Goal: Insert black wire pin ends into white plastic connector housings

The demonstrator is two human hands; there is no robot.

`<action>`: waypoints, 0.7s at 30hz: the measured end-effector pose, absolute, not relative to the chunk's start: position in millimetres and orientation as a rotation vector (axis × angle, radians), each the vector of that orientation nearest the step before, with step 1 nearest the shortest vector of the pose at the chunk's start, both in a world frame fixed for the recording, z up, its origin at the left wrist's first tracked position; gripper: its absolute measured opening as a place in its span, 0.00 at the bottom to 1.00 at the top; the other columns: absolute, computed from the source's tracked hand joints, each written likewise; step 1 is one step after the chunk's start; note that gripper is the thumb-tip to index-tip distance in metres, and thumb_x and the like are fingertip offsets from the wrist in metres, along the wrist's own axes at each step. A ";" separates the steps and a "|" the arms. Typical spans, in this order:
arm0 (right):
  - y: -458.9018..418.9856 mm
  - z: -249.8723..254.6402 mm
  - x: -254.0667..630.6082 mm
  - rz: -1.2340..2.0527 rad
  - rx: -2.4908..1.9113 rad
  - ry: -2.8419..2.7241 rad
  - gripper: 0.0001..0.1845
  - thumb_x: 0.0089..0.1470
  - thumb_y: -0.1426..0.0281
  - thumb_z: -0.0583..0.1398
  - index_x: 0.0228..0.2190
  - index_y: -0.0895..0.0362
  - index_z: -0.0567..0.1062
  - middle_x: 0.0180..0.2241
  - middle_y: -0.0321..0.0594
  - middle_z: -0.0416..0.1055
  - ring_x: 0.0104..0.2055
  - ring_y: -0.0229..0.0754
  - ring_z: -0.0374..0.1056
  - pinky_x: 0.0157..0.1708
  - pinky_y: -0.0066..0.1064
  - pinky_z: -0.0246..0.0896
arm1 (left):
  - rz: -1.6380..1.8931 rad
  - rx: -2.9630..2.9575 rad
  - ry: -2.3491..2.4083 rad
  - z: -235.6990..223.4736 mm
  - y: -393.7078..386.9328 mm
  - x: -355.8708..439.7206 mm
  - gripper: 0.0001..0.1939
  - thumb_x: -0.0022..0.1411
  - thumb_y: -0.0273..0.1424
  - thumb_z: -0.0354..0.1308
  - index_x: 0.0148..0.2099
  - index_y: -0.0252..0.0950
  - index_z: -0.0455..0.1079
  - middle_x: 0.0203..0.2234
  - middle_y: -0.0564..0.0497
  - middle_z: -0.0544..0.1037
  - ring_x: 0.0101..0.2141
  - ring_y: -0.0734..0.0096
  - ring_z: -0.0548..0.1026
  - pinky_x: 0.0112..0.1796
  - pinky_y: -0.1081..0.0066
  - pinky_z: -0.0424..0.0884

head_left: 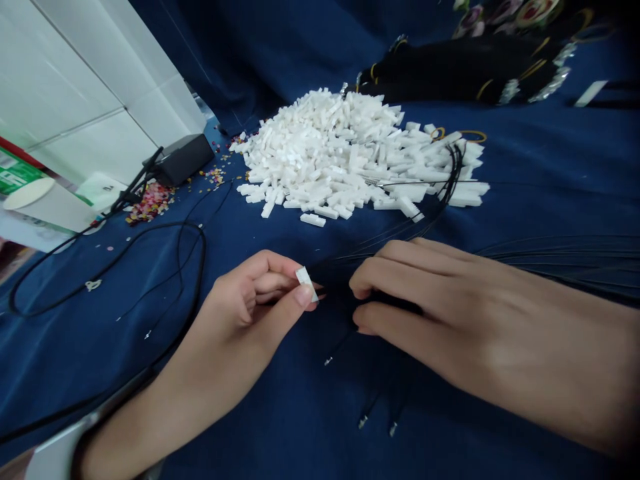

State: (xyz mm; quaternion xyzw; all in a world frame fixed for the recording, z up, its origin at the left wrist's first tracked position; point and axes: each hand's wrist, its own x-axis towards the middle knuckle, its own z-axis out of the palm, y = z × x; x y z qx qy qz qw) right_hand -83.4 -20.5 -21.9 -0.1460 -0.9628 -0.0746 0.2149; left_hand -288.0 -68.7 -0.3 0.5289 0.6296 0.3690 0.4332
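My left hand (265, 293) pinches a small white plastic connector housing (307, 283) between thumb and fingers. Close by on the right, my right hand (425, 293) is curled palm down round thin black wires. One black wire, tipped with a silvery metal terminal (328, 361), runs out from beneath its thumb, and how the fingertips grip is partly hidden. Two more wire ends with metal terminals (363, 421) lie on the blue cloth below. Behind the right hand, a bundle of black wires (575, 257) stretches off to the right.
A big heap of white connector housings (325, 153) lies beyond my hands on the blue cloth (240, 427). At left are a black power adapter (183, 160), its looping cable, a paper cup (50, 207) and colourful bits (153, 200). Black bundles (440, 70) lie at the back right.
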 end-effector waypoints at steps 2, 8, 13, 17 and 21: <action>-18.7 -21.2 -83.9 -0.244 -0.360 -2.663 0.16 0.61 0.79 0.48 0.29 0.58 0.73 0.31 0.41 0.68 0.34 0.41 0.61 0.33 0.34 0.56 | 0.918 1.311 1.555 -0.9 -69.5 -288.9 0.03 0.59 0.30 0.63 0.34 0.40 0.71 0.26 0.58 0.81 0.31 0.77 0.78 0.31 0.83 0.70; -10.0 -19.5 -81.2 -0.316 -0.416 -2.620 0.12 0.59 0.79 0.50 0.32 0.59 0.72 0.29 0.40 0.66 0.31 0.40 0.58 0.32 0.34 0.52 | 0.890 1.226 1.485 -0.7 -69.9 -289.9 0.03 0.61 0.29 0.62 0.35 0.39 0.71 0.27 0.58 0.81 0.33 0.78 0.80 0.36 0.85 0.71; -7.6 -26.4 -79.4 -0.390 -0.469 -2.618 0.13 0.59 0.79 0.48 0.28 0.59 0.69 0.27 0.40 0.62 0.29 0.41 0.54 0.32 0.35 0.49 | 0.879 1.249 1.499 0.3 -69.1 -289.2 0.03 0.61 0.29 0.63 0.35 0.39 0.72 0.27 0.58 0.82 0.32 0.79 0.79 0.34 0.86 0.70; -8.1 -28.3 -79.4 -0.400 -0.468 -2.590 0.12 0.58 0.80 0.48 0.28 0.58 0.68 0.26 0.39 0.61 0.29 0.41 0.54 0.32 0.36 0.49 | 0.864 1.241 1.504 0.6 -67.9 -287.6 0.03 0.61 0.30 0.63 0.35 0.39 0.72 0.25 0.58 0.81 0.30 0.78 0.79 0.35 0.83 0.72; -9.0 -27.2 -81.2 -0.419 -0.459 -2.615 0.12 0.56 0.81 0.49 0.28 0.58 0.68 0.27 0.40 0.61 0.30 0.42 0.55 0.32 0.36 0.48 | 0.843 1.250 1.522 0.6 -68.9 -287.7 0.03 0.61 0.30 0.63 0.35 0.39 0.72 0.26 0.58 0.81 0.33 0.77 0.80 0.36 0.84 0.71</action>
